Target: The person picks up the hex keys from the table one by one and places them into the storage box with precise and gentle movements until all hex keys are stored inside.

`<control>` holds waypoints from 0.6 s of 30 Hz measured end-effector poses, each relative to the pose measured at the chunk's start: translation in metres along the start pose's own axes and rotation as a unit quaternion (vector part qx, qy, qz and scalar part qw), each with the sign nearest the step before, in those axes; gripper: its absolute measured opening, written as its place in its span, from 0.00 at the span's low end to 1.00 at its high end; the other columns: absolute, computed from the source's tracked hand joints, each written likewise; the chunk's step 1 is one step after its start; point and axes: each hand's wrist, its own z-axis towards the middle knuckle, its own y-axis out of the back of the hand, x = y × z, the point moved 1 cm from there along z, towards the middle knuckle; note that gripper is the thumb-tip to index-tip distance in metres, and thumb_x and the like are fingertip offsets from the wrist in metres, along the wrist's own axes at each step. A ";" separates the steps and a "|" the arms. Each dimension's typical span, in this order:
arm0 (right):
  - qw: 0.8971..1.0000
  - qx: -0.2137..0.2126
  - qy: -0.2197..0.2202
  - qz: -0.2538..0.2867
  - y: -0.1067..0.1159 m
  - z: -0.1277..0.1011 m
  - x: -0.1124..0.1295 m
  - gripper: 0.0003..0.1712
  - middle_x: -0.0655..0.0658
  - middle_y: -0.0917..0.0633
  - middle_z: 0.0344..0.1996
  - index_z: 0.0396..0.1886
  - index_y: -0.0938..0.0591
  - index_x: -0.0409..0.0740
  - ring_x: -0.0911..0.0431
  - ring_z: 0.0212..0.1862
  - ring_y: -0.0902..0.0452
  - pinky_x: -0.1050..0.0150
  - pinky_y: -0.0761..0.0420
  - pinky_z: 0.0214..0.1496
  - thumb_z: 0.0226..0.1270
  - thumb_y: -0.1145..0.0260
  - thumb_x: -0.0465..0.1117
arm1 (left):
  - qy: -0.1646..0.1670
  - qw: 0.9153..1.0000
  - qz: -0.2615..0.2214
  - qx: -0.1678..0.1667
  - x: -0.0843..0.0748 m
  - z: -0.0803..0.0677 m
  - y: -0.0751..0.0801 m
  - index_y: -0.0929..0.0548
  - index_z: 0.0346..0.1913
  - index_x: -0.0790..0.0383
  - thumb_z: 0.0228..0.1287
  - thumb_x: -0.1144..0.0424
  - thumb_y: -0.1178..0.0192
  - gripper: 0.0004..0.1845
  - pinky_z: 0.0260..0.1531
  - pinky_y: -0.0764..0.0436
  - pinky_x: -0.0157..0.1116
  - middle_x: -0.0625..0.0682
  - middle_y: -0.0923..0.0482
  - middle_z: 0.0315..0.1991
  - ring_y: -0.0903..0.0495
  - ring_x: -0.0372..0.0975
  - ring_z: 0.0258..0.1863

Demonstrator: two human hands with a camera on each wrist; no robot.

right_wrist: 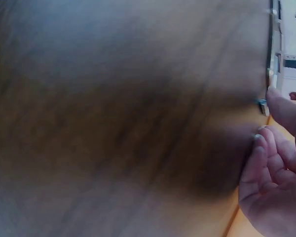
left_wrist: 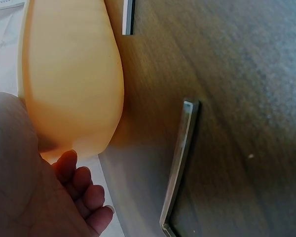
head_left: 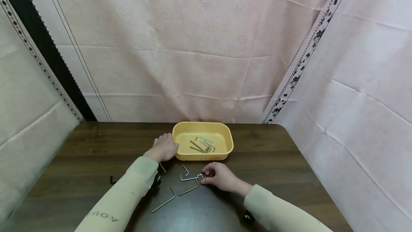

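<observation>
A yellow plastic tray [head_left: 203, 157] stands at the table's far edge, with several metal hex keys [head_left: 205, 139] lying in it. My left hand [head_left: 165, 146] holds the tray's left end; in the left wrist view its curled fingers [left_wrist: 92, 196] are against the tray wall [left_wrist: 71, 64]. Before the tray, several L-shaped hex keys [head_left: 189, 179] are scattered on the table. My right hand [head_left: 220, 176] is by the right end of this group. In the right wrist view, thumb and forefinger are spread around the end of a hex key [right_wrist: 263, 107], with a gap between them.
One hex key [head_left: 165, 204] lies nearest the front, left of the right hand. A small black L-shaped piece [head_left: 112, 180] is beside the left forearm. Pale cloth [head_left: 193, 63] hangs behind the brown wooden table [head_left: 286, 174] and along both sides.
</observation>
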 end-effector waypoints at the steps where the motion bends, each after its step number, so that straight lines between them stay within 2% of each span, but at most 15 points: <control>1: 1.000 -0.002 0.000 -0.005 0.000 0.000 0.000 0.13 0.51 0.20 0.29 0.37 0.17 0.43 0.62 0.33 0.26 0.67 0.26 0.38 0.54 0.24 0.42 | 0.000 1.000 0.002 -0.001 0.000 0.000 0.000 0.34 0.58 0.72 0.72 0.55 0.60 0.23 0.50 0.38 0.51 0.60 0.34 0.45 0.36 0.51 0.43; 9: 0.998 0.023 0.005 -0.062 0.009 -0.001 -0.001 0.07 0.58 0.21 0.21 0.26 0.19 0.48 0.67 0.26 0.28 0.69 0.26 0.32 0.58 0.27 0.39 | 0.008 1.000 0.005 -0.002 0.003 0.002 0.000 0.33 0.55 0.70 0.73 0.55 0.59 0.21 0.46 0.39 0.48 0.58 0.35 0.42 0.37 0.51 0.41; 18: 0.996 0.057 0.026 -0.071 0.015 0.000 -0.004 0.08 0.58 0.21 0.19 0.24 0.19 0.48 0.67 0.25 0.29 0.69 0.26 0.30 0.61 0.29 0.37 | 0.007 1.000 -0.005 -0.003 0.003 0.000 -0.002 0.33 0.55 0.71 0.72 0.55 0.60 0.21 0.46 0.38 0.49 0.58 0.34 0.42 0.36 0.51 0.41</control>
